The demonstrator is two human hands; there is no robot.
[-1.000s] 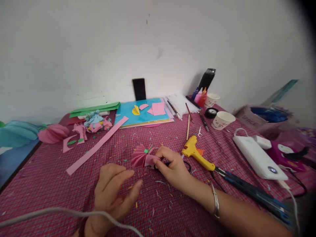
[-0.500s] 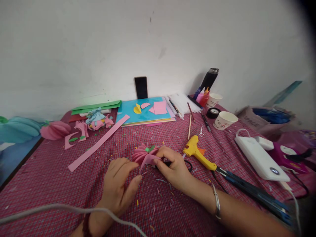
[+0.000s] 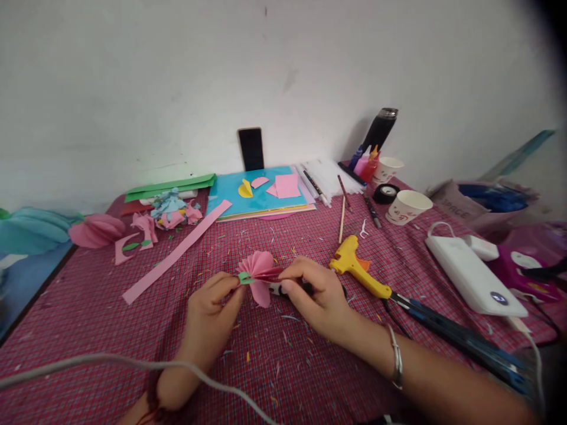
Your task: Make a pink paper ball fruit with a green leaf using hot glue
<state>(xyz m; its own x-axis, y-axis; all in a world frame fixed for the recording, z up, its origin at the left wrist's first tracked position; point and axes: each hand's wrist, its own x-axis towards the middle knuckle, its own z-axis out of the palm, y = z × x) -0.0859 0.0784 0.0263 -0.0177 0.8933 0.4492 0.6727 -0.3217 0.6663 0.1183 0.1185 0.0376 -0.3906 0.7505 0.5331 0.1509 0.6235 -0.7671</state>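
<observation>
A pink pleated paper flower [image 3: 260, 271] with a small green leaf piece sits just above the red checked tablecloth [image 3: 110, 330] in the middle. My left hand [image 3: 214, 307] pinches the flower's left edge at the green piece. My right hand [image 3: 315, 300] holds the flower's right side, fingers closed, with a dark object partly hidden under them. A silver bangle rings my right wrist.
A yellow glue gun [image 3: 357, 273] lies right of my hands, scissors [image 3: 447, 330] beyond it. A white power bank [image 3: 473, 276], two paper cups [image 3: 406, 206], a black tape roll, pencils, coloured paper sheets [image 3: 261, 198], a pink strip [image 3: 177, 252] and a phone [image 3: 251, 148] surround them. A white cable [image 3: 110, 366] crosses in front.
My left hand has moved up from open above the cloth and closed on the flower's left edge. The flower has turned and its pleats now fan upward.
</observation>
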